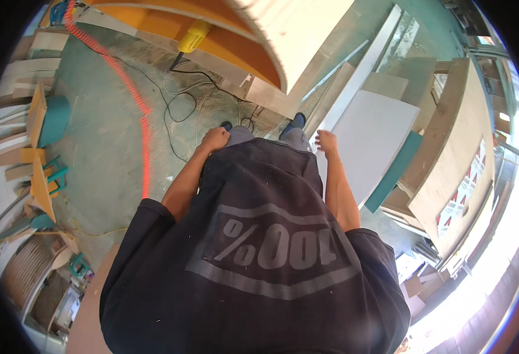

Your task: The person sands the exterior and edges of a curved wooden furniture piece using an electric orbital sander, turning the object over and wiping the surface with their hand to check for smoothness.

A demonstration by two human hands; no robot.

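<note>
My left hand (pixel 216 138) hangs beside my left thigh, its fingers curled into a loose fist with nothing showing in them. On the other side, my right hand (pixel 327 143) is held out by my right thigh, close to a large white panel (pixel 370 130). Its fingers are bent but a little apart, and nothing is visible in them. Ahead of me stands a curved wooden piece (pixel 309 35) with an orange-brown inside. A yellow corded power tool (pixel 194 36) rests against that piece, out of reach of both hands.
A red coiled air hose (pixel 131 88) runs down the left. Black cables (pixel 180 112) loop over the dusty floor before my feet. Long boards (pixel 363 68) lie at the right, beside a large plywood structure (pixel 448 141). Wood pieces and green stools (pixel 59 171) stand far left.
</note>
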